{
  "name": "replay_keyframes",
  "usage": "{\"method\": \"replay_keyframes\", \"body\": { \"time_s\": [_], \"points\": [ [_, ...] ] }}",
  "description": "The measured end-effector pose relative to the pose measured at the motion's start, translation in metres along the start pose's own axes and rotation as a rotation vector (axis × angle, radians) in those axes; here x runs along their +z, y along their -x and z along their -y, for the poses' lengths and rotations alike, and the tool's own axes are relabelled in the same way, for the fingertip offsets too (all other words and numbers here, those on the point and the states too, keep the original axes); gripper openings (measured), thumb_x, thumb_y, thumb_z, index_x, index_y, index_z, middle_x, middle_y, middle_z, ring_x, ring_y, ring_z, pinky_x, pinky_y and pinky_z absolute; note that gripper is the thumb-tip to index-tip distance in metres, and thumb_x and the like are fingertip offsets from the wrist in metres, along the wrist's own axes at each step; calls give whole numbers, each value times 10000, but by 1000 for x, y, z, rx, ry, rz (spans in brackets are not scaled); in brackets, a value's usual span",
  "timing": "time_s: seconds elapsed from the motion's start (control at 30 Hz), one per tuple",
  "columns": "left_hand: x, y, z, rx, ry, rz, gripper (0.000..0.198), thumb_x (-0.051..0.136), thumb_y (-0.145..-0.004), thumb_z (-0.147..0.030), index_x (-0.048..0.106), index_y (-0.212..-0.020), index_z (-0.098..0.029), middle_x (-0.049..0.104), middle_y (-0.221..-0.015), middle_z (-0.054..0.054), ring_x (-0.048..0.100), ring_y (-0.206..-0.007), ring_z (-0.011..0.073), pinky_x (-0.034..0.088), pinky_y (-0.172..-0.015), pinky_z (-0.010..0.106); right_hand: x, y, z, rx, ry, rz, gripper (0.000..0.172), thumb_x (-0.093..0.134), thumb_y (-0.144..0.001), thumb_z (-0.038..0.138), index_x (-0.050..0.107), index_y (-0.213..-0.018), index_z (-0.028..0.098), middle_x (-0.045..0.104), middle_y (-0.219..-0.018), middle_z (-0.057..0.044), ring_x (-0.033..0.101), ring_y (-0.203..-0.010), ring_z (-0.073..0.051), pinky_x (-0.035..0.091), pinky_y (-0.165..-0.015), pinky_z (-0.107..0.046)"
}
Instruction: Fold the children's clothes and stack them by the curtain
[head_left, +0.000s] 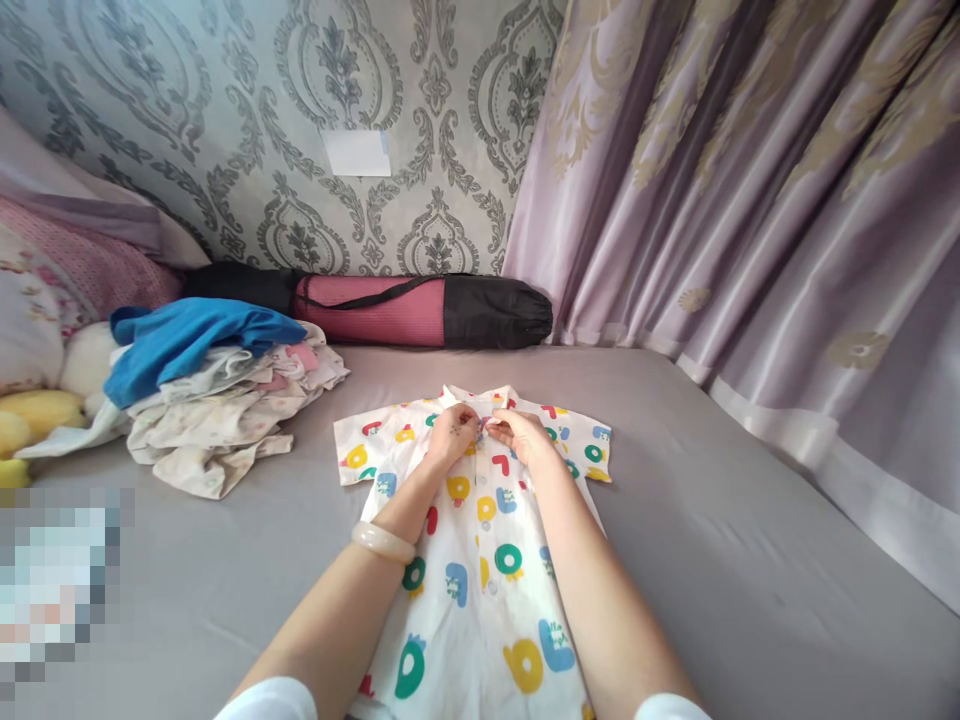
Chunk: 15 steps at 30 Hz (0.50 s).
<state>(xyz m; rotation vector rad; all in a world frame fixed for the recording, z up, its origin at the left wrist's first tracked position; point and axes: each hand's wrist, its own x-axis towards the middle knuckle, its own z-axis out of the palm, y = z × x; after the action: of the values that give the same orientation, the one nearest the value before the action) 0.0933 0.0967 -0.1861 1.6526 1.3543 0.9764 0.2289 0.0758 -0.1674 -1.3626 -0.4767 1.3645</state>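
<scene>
A small white short-sleeved shirt point(465, 540) with colourful letter prints lies face up on the grey sheet, its collar away from me. At the top of its button front, just below the collar, my left hand point(456, 432) pinches the fabric edge. My right hand point(519, 434) pinches the other side of the same opening, close beside the left. A button there is too small to make out between the fingers. Lower down, pale buttons show along the front. A pale bangle point(383, 542) circles my left forearm.
A heap of clothes point(217, 390), with a blue piece on top, lies at the left beside yellow plush toys point(37, 420). A black and pink rolled bag point(375, 310) rests along the patterned wall. Lilac curtains point(712, 200) hang at the right of the grey sheet point(720, 560).
</scene>
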Motion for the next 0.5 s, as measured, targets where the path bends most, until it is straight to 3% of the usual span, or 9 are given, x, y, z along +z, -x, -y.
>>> {"method": "replay_keyframes", "body": {
  "time_s": [0.2, 0.37, 0.5],
  "points": [
    [-1, -5, 3, -42, 101, -10, 95, 565, -701, -212, 641, -698, -156, 635, -633, 3, 562, -609, 130, 422, -609, 229, 1, 1, 0, -17, 79, -13, 146, 671, -759, 86, 600, -643, 139, 612, -521, 1, 596, -491, -81, 535, -503, -155],
    [-2, -9, 2, -109, 154, -5, 121, 605, -669, -241, 670, -697, -143, 608, -573, -3, 525, -534, 117, 391, -534, 220, -1, 0, 0, -36, 179, -9, 225, 715, -723, 122, 550, -572, 147, 461, -392, 65, 363, -329, -26, 243, -302, -122],
    [-1, -8, 3, -148, 226, 12, 102, 602, -644, -219, 670, -655, -144, 576, -519, -13, 490, -484, 100, 362, -484, 205, -1, -2, -1, -55, 235, -14, 276, 722, -711, 158, 506, -539, 161, 419, -368, 72, 301, -321, -24, 173, -308, -147]
  ]
}}
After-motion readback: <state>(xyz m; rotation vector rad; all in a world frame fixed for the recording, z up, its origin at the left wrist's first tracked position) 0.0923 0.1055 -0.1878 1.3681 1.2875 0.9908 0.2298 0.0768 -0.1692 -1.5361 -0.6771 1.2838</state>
